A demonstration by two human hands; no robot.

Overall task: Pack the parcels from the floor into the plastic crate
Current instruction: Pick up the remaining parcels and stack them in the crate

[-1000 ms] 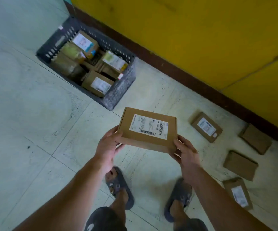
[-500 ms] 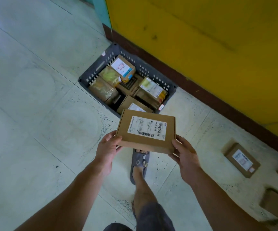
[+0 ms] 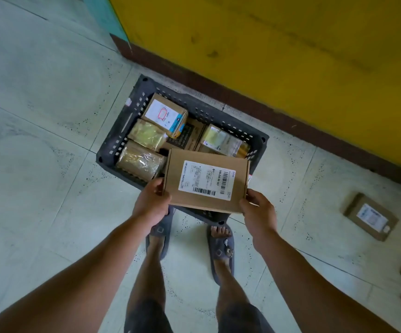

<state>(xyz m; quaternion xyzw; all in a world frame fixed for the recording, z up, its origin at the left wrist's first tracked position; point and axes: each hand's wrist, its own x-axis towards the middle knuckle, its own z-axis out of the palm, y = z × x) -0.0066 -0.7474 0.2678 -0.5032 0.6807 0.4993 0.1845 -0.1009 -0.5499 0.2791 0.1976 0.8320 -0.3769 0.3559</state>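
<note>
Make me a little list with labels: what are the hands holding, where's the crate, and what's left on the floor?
Held: cardboard parcel, label up
Left hand: grips its left edge
Right hand: grips its right corner
Crate: dark plastic crate beside yellow wall, below the held parcel, other parcels inside
Floor: labelled parcel at right, not yet packed

Lighting: soft, even, diffuse; shadows faint.
Quality: wide-angle bowing at edges; floor parcel [image 3: 370, 216] at right slightly blurred; centre sharp.
</note>
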